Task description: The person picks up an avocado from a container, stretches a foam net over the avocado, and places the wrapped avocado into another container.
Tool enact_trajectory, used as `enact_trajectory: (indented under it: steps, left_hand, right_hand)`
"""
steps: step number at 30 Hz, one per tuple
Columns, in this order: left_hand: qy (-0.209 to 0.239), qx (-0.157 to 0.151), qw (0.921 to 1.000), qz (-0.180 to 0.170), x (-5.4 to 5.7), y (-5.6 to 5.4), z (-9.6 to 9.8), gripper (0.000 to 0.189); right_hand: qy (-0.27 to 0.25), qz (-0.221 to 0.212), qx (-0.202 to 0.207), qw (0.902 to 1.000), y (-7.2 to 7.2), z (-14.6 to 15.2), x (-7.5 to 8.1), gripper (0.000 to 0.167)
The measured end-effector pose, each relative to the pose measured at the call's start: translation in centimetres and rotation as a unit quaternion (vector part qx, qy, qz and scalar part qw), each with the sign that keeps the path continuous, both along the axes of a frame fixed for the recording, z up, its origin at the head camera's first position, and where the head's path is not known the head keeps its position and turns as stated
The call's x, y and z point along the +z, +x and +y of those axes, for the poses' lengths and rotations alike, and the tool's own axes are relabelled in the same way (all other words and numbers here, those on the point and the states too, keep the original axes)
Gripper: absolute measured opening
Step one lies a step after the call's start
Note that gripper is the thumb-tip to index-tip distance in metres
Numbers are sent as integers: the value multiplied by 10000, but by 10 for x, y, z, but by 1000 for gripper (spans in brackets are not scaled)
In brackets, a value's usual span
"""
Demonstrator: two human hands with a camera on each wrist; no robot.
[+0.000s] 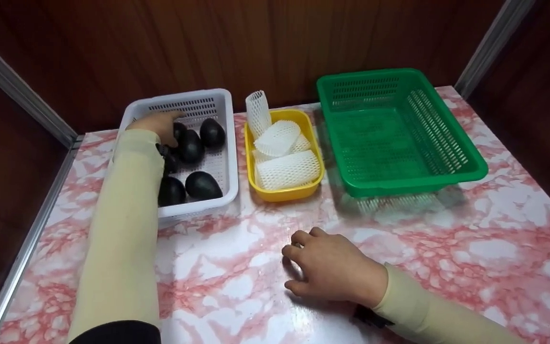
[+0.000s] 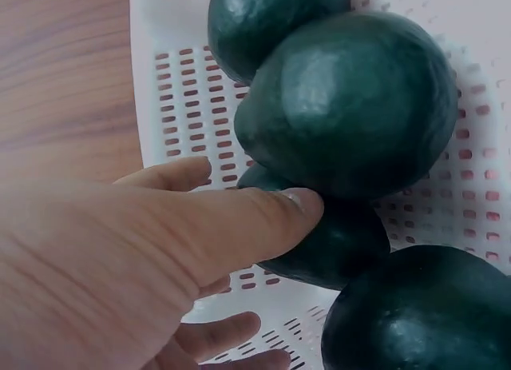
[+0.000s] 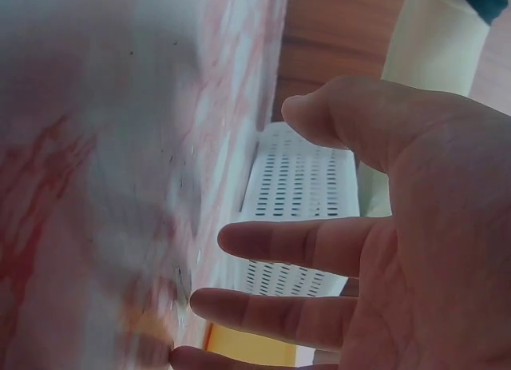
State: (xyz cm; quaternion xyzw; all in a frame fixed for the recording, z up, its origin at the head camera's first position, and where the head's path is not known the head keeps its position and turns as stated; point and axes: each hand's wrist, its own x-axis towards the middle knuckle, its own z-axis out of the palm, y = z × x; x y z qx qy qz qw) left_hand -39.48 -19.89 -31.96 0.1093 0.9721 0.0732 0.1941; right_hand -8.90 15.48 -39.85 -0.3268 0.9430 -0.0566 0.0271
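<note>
My left hand [image 1: 158, 126] reaches into the white basket [image 1: 233, 157] among several dark avocados [image 1: 203, 185]. In the left wrist view its thumb [image 2: 271, 218] lies over a small dark green avocado [image 2: 343, 246], partly hidden beneath a larger avocado [image 2: 359, 106]. The other fingers are spread beside them, near the basket's slotted wall. My right hand [image 1: 334, 267] hovers low over the front of the table, fingers loosely bent and palm bare in the right wrist view.
A yellow tub [image 1: 284, 195] with white foam net sleeves [image 1: 288, 169] stands between the white basket and a green basket [image 1: 375, 138] at the right. The marbled table [image 1: 237, 286] backs onto a brown wood-look wall [image 1: 275, 48], with metal-edged panels at both sides.
</note>
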Motion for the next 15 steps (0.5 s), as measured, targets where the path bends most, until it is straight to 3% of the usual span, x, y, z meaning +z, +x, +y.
enact_trajectory:
  steps: [5, 10, 15]
  left_hand:
    - [33, -30, 9999, 99, -2, -1, 0, 86]
    - [123, -83, 9995, 266, -4, 9, 1, 78]
    - [259, 5, 9993, 266, -16, 6, -4, 77]
  right_hand:
    - [-41, 42, 37, 10000, 1, 0, 1, 42]
    - [-69, 137, 143, 9998, 2, -1, 1, 44]
    - [-37, 186, 251, 9995, 3, -1, 1, 47]
